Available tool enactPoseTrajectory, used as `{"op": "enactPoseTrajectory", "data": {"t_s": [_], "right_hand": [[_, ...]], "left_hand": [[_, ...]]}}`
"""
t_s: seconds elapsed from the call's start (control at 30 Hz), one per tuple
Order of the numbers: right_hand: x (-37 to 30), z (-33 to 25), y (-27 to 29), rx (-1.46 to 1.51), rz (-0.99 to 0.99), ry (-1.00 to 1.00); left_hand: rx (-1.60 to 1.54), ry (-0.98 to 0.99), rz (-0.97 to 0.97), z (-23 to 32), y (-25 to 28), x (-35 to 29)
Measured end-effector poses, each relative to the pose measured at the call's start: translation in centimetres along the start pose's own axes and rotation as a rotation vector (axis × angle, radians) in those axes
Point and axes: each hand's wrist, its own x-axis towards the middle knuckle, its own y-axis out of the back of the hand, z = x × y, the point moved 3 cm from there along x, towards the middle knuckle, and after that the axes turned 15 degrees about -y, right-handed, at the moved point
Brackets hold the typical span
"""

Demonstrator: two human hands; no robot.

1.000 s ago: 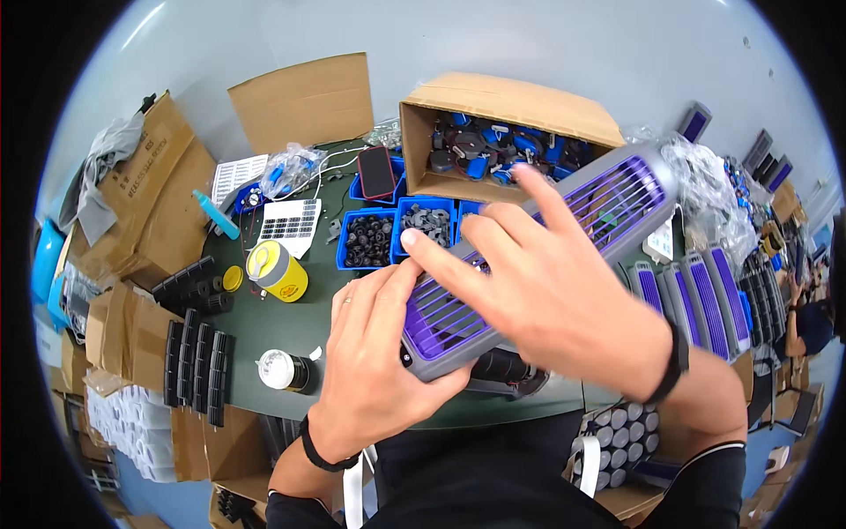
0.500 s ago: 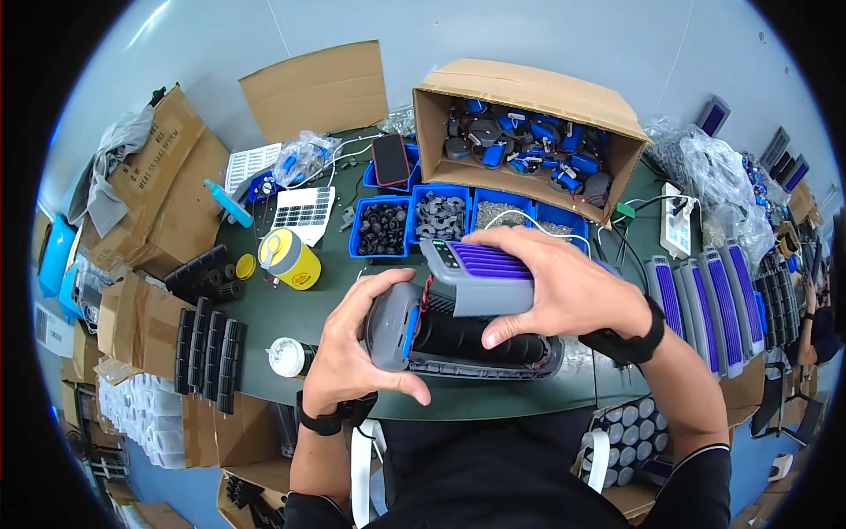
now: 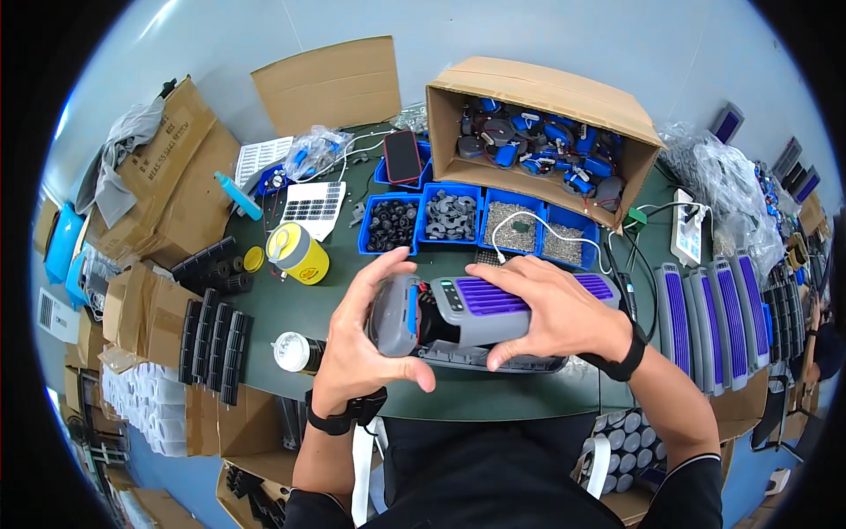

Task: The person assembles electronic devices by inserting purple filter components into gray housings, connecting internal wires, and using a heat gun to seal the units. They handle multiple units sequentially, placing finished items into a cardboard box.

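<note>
My left hand (image 3: 346, 353) curves its thumb and fingers around the rounded end of a grey plastic housing (image 3: 394, 319). Red wires, a blue strip and part of a black roller show inside. My right hand (image 3: 564, 309) grips a grey cover (image 3: 489, 298) with purple slats and a small button panel. The cover lies over the housing, its left end slightly apart from the rounded end. The housing's front edge shows beneath it, and my right hand hides part of the cover's middle.
Blue bins (image 3: 388, 226) of small parts stand behind my hands, below a carton (image 3: 546, 79) of motors with blue parts. A yellow cup (image 3: 304, 262) and a clear-topped jar (image 3: 292, 353) are at left. Several purple-slatted covers (image 3: 712, 322) line the right; black rollers (image 3: 211, 348) lie left.
My right hand has lowered the purple-slatted cover onto the housing, now covering most of the black roller. My left hand stays around the rounded end. The view has shifted slightly.
</note>
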Motion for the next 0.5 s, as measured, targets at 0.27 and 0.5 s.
{"op": "enactPoseTrajectory", "data": {"t_s": [0.27, 0.5], "right_hand": [[-1.1, -0.6, -1.7, 0.235, 0.222, 0.093], [-1.7, -2.3, -2.5, 0.053, 0.367, 0.083]], "left_hand": [[0.162, -0.080, -0.090, 2.2, -0.9, 1.7], [0.109, -0.220, -0.038, 2.0, -2.1, 2.3]]}}
